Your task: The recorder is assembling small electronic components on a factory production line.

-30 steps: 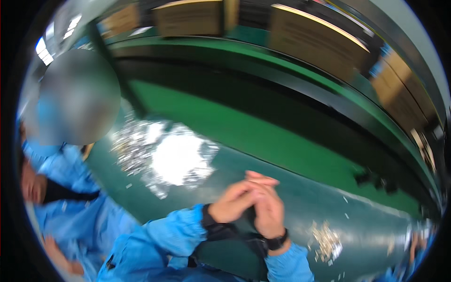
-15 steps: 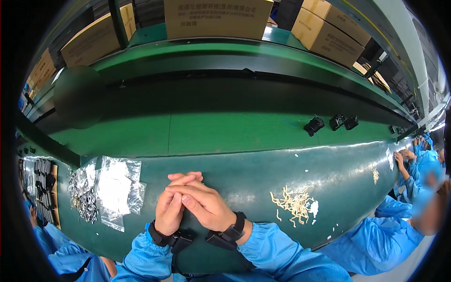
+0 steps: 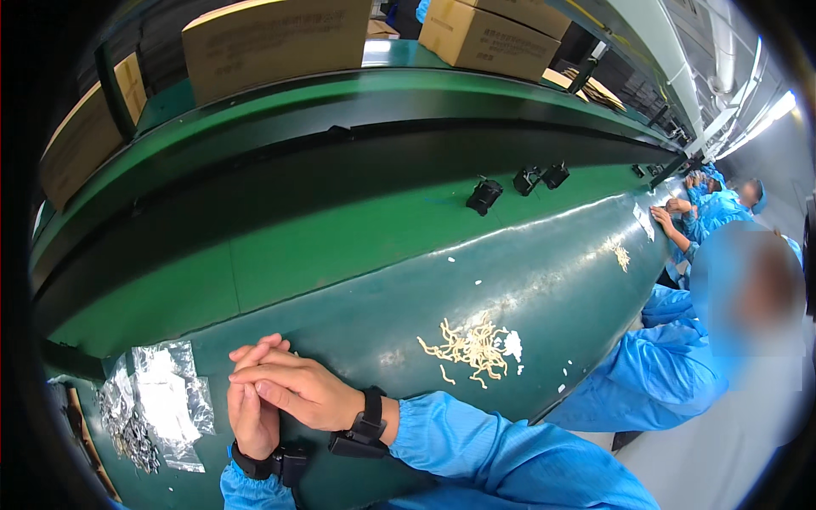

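Note:
My left hand and my right hand are clasped together over the dark green bench. Their fingers are laced and closed, and nothing shows between them. Both wrists wear black straps with small black boxes. Left of my hands lie clear plastic bags, some with white contents. Beside these is a heap of small dark and silvery parts. Off to the right sits a loose pile of cream-coloured, bent strips, with small white bits against its right side.
Three black block-like parts, one of them here, stand on the brighter green strip behind the bench. A shelf holds cardboard boxes. At right sits a co-worker in blue clothing. A smaller heap of strips lies farther off.
My view has turned to the right, so the bench and its contents appear shifted left and tilted. My hands stay clasped, and the piles look undisturbed.

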